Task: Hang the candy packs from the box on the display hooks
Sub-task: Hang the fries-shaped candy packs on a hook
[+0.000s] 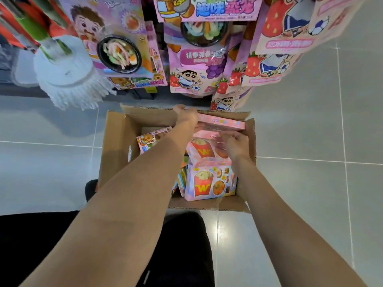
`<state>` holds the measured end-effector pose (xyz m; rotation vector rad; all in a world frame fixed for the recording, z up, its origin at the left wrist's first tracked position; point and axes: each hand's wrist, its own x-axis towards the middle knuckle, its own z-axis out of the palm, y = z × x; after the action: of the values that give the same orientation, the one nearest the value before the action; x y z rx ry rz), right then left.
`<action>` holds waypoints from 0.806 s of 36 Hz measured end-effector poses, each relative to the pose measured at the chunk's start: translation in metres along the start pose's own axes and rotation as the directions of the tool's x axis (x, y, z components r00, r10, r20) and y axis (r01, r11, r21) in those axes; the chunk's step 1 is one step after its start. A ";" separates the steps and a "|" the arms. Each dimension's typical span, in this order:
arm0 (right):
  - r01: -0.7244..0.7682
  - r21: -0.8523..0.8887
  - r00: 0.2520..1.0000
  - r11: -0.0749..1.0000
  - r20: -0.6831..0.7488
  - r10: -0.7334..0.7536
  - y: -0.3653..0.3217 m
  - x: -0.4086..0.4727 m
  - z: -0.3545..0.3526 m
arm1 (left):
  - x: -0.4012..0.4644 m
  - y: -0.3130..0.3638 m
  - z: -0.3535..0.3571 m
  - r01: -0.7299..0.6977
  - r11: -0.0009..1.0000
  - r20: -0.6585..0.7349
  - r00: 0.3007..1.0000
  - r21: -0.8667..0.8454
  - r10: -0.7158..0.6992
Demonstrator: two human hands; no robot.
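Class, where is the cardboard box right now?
In the head view, the cardboard box sits open on the tiled floor, centre frame, just below the hanging candy packs, right of the mop head.

Box (116, 146): matt brown corrugated cardboard. Candy packs (209, 183) inside it: glossy printed film. Floor tiles (300, 125) around it: smooth, glossy grey.

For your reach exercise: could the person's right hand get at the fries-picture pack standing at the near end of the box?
Probably yes. The right hand is already inside the open box, and the fries pack stands uncovered just below it.
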<state>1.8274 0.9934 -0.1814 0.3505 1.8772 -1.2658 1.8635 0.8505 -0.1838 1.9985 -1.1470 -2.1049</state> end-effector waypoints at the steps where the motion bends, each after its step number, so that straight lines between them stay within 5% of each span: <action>1: -0.004 0.003 1.000 1.000 0.000 0.004 0.001 -0.001 0.002 | 0.002 -0.004 0.000 -0.019 1.000 -0.040 0.999 -0.019 0.018; 6: -0.010 -0.002 1.000 1.000 -0.003 0.010 0.008 -0.007 0.006 | 0.010 -0.023 0.006 -0.159 0.987 -0.229 0.962 -0.027 0.149; 12: 0.016 -0.004 1.000 1.000 0.008 -0.016 0.013 -0.014 0.002 | 0.043 -0.032 0.009 -0.011 0.999 -0.104 0.994 0.042 0.015; 16: 0.026 -0.009 0.999 1.000 0.026 -0.026 0.019 -0.015 0.001 | 0.002 -0.012 0.001 -0.024 1.000 -0.006 1.000 0.020 0.024; 22: 0.010 0.044 1.000 0.999 0.002 -0.010 0.026 -0.021 -0.004 | -0.007 -0.029 -0.003 -0.031 0.996 -0.059 0.998 0.078 0.036; 29: -0.044 0.107 0.999 0.993 -0.017 0.046 0.030 -0.030 0.003 | -0.033 -0.042 -0.041 -0.079 0.993 0.125 0.990 0.092 0.067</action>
<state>1.8662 1.0106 -0.1786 0.4610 1.8124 -1.3393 1.9243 0.8778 -0.1732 1.8563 -1.3442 -2.2025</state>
